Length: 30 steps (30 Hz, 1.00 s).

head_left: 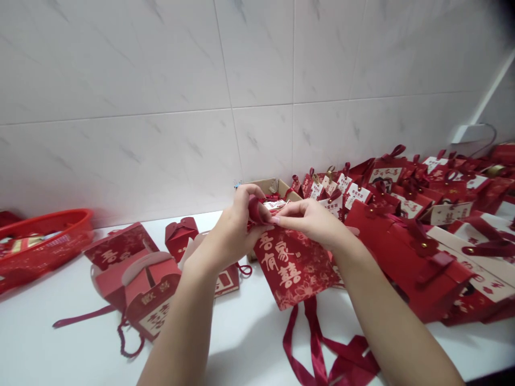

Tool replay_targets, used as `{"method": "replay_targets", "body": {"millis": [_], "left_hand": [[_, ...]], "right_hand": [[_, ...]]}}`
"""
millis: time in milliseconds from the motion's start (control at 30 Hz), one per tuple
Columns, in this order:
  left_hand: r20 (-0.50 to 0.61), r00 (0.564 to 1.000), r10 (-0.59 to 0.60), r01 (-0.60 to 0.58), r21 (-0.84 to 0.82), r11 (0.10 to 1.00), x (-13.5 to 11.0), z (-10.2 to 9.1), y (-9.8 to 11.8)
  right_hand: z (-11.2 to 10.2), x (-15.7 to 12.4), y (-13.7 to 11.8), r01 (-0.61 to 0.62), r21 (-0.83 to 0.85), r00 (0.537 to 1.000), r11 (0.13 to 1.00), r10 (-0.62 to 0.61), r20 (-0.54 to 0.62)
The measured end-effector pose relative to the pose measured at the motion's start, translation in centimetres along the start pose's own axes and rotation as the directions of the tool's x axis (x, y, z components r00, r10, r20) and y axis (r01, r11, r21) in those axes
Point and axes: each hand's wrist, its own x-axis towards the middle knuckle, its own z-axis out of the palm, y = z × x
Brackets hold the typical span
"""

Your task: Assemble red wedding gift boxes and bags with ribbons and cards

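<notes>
as hands (232,225) hold carton (298,271), small items (27,244) in basket (60,251)

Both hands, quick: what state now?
Left hand: closed, holding dark-red ribbon atop the red packaging.
Right hand: closed, pinching at the red packaging's top edge.

tabletop (245,327) left of the dangling ribbon (316,343) gives passage; packed red boxes (398,257) block the right side.
</notes>
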Motion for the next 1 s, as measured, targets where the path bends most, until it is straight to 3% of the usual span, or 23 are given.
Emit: {"method": "replay_targets", "body": {"millis": [267,433,633,800,1000], "left_hand": [[0.052,0.999,-0.008,0.012,-0.067,0.998,0.3,0.0,0.3],[0.088,0.996,-0.029,0.031,-0.026,0.999,-0.3,-1.2,0.6],[0.106,0.993,-0.046,0.040,0.060,0.997,-0.8,-2.0,-0.4],[0.004,1.000,-0.011,0.011,0.031,0.999,-0.1,-1.1,0.0],[-0.117,0.990,0.083,-0.086,-0.023,0.996,0.3,0.1,0.4]], "right_hand": [[-0.1,0.3,0.5,-0.014,0.045,1.000,0.999,0.014,-0.001],[1.6,0.3,0.4,0.068,0.073,0.998,0.995,-0.067,-0.010],[3.9,0.9,0.8,0.169,-0.095,0.970,0.981,-0.183,-0.162],[3.2,0.6,0.4,0.223,-0.131,0.918,0.966,-0.254,-0.304],[1.9,-0.2,-0.4,0.235,-0.052,0.908,0.971,-0.239,-0.344]]}}
